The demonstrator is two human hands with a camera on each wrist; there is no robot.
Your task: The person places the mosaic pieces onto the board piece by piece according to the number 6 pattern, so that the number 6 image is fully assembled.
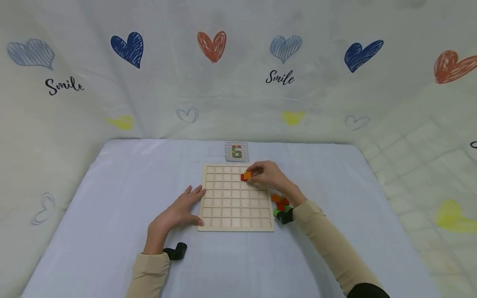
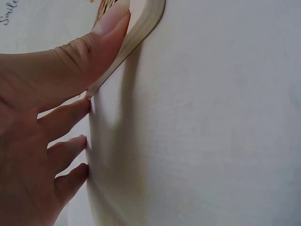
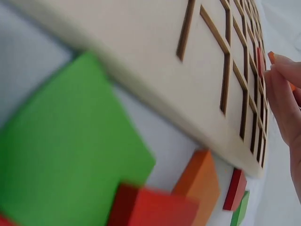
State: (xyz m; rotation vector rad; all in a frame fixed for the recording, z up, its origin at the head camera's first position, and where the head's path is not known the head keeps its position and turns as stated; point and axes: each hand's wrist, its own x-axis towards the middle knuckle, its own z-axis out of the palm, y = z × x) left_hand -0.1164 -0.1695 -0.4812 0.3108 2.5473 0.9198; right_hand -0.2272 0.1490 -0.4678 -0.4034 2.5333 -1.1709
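Note:
A wooden grid board (image 1: 226, 203) lies flat on the table. My left hand (image 1: 178, 212) rests along its left edge, fingers spread. In the left wrist view the thumb (image 2: 101, 49) lies on the board's rim and the other fingertips touch its side. Over the upper right cells, my right hand (image 1: 271, 177) pinches an orange tile (image 1: 247, 175) between thumb and fingers. A red tile (image 1: 242, 177) sits in a cell just beside it, partly hidden. The right wrist view shows the red tile (image 3: 259, 61) in the grid, with the orange tile (image 3: 271, 57) near it.
A small pattern card (image 1: 236, 152) showing a coloured figure lies behind the board. Loose red, orange and green tiles (image 1: 280, 206) lie at the board's right edge, partly under the right wrist. White cloth (image 1: 130, 178) covers the table, and a printed curtain (image 1: 238, 95) hangs behind.

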